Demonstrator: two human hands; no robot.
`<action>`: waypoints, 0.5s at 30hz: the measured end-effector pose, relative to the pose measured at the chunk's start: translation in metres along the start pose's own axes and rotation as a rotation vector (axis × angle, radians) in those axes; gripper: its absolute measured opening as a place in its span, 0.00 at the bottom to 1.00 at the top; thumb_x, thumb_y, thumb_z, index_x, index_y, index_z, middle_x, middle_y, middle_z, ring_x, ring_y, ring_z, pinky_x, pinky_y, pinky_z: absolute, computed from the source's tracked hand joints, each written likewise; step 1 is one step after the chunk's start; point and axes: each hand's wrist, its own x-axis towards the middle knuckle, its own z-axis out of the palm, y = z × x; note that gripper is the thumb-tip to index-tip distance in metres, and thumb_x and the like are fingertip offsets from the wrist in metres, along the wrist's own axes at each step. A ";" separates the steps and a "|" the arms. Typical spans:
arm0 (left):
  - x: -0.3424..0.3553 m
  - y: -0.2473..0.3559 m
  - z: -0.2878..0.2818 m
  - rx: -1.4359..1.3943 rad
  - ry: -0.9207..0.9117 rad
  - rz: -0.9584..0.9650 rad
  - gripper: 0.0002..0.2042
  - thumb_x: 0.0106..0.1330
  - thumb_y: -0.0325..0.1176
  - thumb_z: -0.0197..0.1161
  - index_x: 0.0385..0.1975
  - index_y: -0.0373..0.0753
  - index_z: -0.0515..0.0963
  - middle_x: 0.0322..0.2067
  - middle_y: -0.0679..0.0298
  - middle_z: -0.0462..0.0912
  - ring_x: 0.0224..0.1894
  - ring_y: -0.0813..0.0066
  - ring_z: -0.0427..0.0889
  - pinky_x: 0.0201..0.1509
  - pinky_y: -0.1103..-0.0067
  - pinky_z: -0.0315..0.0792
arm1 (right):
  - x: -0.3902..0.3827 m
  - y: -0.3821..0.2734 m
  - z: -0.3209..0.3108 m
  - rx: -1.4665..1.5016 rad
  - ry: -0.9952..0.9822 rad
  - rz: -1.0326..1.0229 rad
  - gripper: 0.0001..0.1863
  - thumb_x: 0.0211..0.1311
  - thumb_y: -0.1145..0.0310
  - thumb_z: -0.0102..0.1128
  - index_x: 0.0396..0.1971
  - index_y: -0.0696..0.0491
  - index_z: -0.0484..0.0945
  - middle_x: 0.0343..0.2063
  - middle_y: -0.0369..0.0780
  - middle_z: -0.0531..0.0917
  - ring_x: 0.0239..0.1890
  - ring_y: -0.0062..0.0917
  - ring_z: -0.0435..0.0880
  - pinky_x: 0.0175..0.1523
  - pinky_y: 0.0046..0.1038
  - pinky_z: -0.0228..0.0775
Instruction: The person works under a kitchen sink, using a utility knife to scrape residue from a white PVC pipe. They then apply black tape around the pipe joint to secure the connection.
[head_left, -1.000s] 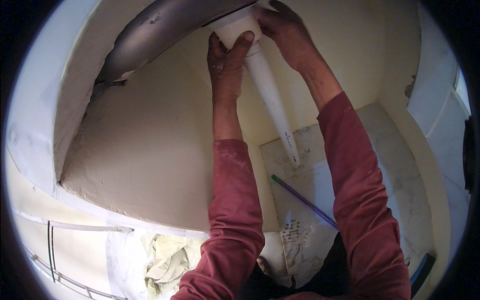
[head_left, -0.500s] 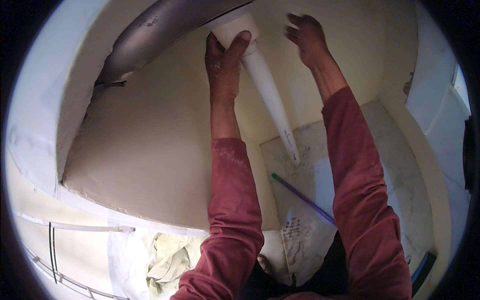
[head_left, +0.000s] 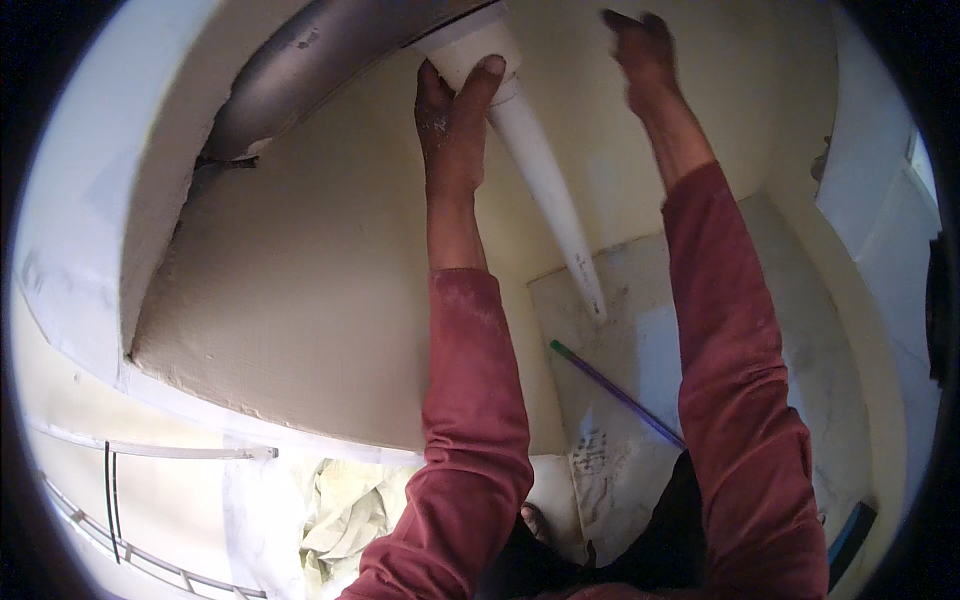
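My left hand (head_left: 455,125) is wrapped round a white plastic drain fitting (head_left: 470,45), its thumb pressed on the near side. The fitting sits against the underside of a dark grey metal sink basin (head_left: 300,60). From its lower end a white pipe (head_left: 545,185) slants down toward the floor, where its tip shows. To the right of the fitting and apart from it, my right hand (head_left: 648,65) is raised in front of the cream wall. Its fingers are slightly blurred but look stretched out, with nothing visible in them.
A purple stick with a green end (head_left: 618,392) lies on the marble floor (head_left: 640,290). A crumpled pale cloth or sheet (head_left: 350,520) is at lower left, beside a metal rack (head_left: 150,565). A dark blue-edged object (head_left: 850,540) stands at lower right.
My right hand has moved up and to the right, farther from the drain fitting. My left hand keeps its hold on the fitting. The view has shifted slightly.
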 end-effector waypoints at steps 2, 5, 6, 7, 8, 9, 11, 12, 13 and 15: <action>-0.001 0.000 -0.006 0.020 0.024 0.005 0.29 0.63 0.45 0.68 0.60 0.39 0.66 0.53 0.61 0.75 0.55 0.70 0.75 0.57 0.70 0.70 | 0.000 0.011 -0.002 -0.102 0.154 -0.046 0.25 0.64 0.60 0.55 0.59 0.53 0.77 0.60 0.46 0.75 0.58 0.31 0.75 0.62 0.28 0.65; -0.006 -0.008 -0.011 -0.059 0.059 0.011 0.28 0.61 0.42 0.70 0.56 0.35 0.69 0.49 0.60 0.78 0.50 0.71 0.76 0.56 0.73 0.69 | -0.052 -0.002 0.031 -0.512 -0.092 -0.263 0.25 0.67 0.61 0.52 0.62 0.55 0.73 0.64 0.45 0.70 0.56 0.29 0.76 0.62 0.31 0.66; -0.004 -0.008 -0.010 -0.108 0.062 0.022 0.27 0.60 0.40 0.71 0.55 0.33 0.70 0.47 0.59 0.79 0.47 0.71 0.77 0.56 0.75 0.69 | -0.065 -0.022 0.046 -0.400 -0.182 -0.157 0.41 0.62 0.50 0.59 0.67 0.60 0.58 0.65 0.52 0.66 0.62 0.38 0.69 0.65 0.34 0.64; -0.003 -0.006 -0.009 -0.070 0.074 -0.008 0.28 0.60 0.41 0.71 0.55 0.33 0.70 0.47 0.59 0.79 0.48 0.71 0.77 0.56 0.75 0.69 | -0.071 -0.039 0.058 -0.278 -0.273 -0.063 0.59 0.57 0.40 0.66 0.72 0.65 0.43 0.66 0.60 0.62 0.69 0.46 0.63 0.68 0.38 0.62; -0.003 -0.003 -0.010 -0.029 0.089 -0.031 0.28 0.60 0.41 0.71 0.55 0.33 0.70 0.47 0.59 0.79 0.48 0.71 0.77 0.56 0.75 0.69 | -0.070 -0.048 0.066 -0.258 -0.320 -0.133 0.58 0.58 0.40 0.66 0.72 0.65 0.44 0.67 0.59 0.62 0.69 0.46 0.64 0.68 0.37 0.62; -0.002 -0.002 -0.011 0.015 0.106 -0.056 0.28 0.59 0.42 0.71 0.55 0.33 0.70 0.47 0.59 0.79 0.48 0.71 0.77 0.56 0.75 0.69 | -0.067 -0.054 0.072 -0.237 -0.369 -0.202 0.58 0.58 0.41 0.66 0.72 0.64 0.44 0.67 0.58 0.62 0.68 0.45 0.65 0.68 0.36 0.62; -0.003 -0.002 -0.018 0.029 0.064 -0.028 0.27 0.62 0.43 0.68 0.57 0.38 0.69 0.50 0.60 0.77 0.52 0.71 0.75 0.56 0.73 0.70 | -0.069 -0.063 0.073 -0.204 -0.388 -0.209 0.53 0.61 0.44 0.64 0.72 0.63 0.47 0.67 0.56 0.63 0.67 0.43 0.67 0.68 0.34 0.62; -0.007 -0.004 -0.021 0.028 0.043 -0.024 0.26 0.64 0.44 0.67 0.58 0.40 0.68 0.52 0.61 0.76 0.54 0.70 0.75 0.55 0.71 0.70 | -0.072 -0.063 0.062 -0.207 -0.349 -0.146 0.50 0.63 0.47 0.63 0.72 0.62 0.48 0.67 0.55 0.64 0.67 0.41 0.68 0.68 0.33 0.62; -0.003 -0.003 -0.006 -0.003 0.019 -0.019 0.26 0.64 0.44 0.67 0.58 0.40 0.68 0.52 0.61 0.76 0.54 0.70 0.75 0.56 0.71 0.70 | -0.039 -0.042 0.032 -0.069 -0.204 -0.091 0.41 0.64 0.50 0.60 0.69 0.59 0.57 0.68 0.50 0.63 0.65 0.37 0.70 0.67 0.33 0.62; 0.001 0.002 0.000 -0.006 0.011 -0.011 0.27 0.64 0.44 0.66 0.59 0.39 0.67 0.53 0.61 0.76 0.54 0.69 0.74 0.57 0.71 0.70 | -0.005 0.009 -0.003 -0.079 -0.086 -0.107 0.35 0.65 0.53 0.57 0.67 0.57 0.65 0.68 0.45 0.65 0.63 0.32 0.72 0.66 0.32 0.63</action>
